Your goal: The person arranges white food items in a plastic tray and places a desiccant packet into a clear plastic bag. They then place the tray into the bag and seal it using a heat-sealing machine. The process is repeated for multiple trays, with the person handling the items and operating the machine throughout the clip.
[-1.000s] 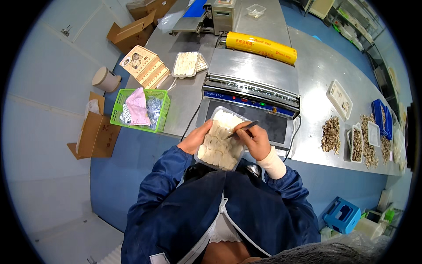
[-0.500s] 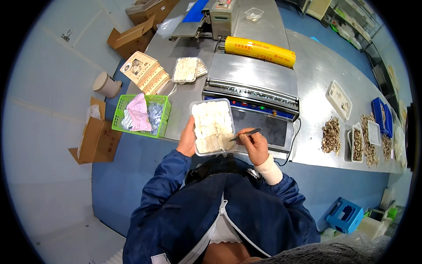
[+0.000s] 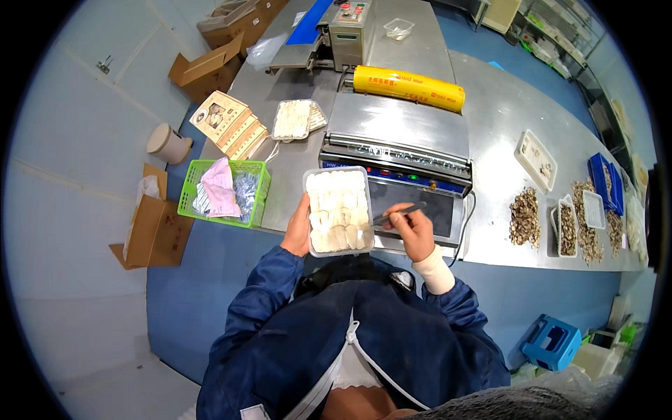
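Note:
My left hand [image 3: 297, 231] grips the left side of a clear plastic tray [image 3: 338, 210] filled with pale white slices, held flat just in front of my chest. My right hand [image 3: 411, 231] pinches thin metal tweezers [image 3: 399, 214] whose tips reach the tray's right edge. Both hands hover over the front of a wrapping machine [image 3: 399, 150] with a roll of yellow film [image 3: 408, 87] on top.
A green basket [image 3: 224, 190] with cloths sits left of the tray. Another filled tray [image 3: 294, 119] and printed cards [image 3: 229, 124] lie further back. Dried brown pieces [image 3: 523, 217] and small trays cover the steel table [image 3: 490, 126] on the right. Cardboard boxes [image 3: 150, 227] stand on the floor left.
The tray was tilted up against my chest a second ago; it has been laid flat and moved forward. My right hand with the tweezers shifted to its right edge.

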Tool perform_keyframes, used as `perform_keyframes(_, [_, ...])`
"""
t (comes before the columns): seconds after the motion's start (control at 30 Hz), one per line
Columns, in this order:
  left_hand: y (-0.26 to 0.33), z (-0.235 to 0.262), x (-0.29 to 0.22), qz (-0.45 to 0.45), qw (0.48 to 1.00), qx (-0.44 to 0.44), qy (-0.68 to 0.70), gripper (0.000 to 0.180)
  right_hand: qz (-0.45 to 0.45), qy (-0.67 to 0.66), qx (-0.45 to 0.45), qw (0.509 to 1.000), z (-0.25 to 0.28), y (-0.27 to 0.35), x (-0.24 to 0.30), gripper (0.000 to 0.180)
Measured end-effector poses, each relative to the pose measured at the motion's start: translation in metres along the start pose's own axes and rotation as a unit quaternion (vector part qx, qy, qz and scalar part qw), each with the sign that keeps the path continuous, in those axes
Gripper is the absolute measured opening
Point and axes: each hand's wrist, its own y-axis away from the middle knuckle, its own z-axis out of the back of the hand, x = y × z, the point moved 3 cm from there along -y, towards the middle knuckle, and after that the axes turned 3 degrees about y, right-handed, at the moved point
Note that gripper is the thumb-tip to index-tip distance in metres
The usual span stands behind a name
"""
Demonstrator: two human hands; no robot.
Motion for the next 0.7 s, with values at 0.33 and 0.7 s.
perform_keyframes(0.33, [0.007,-0.009,0.006,0.053,0.998,0.030,-0.022,0.050,-0.007,-0.017,-0.036,0.999,0.013,-0.010,0.002,0.014])
perform_keyframes(0.7, [0.017,-0.018,0.010,0.040,0.996,0.019,-0.079,0.051,0.026,0.064,-0.038,0.997,0.011,0.001,-0.002,0.014])
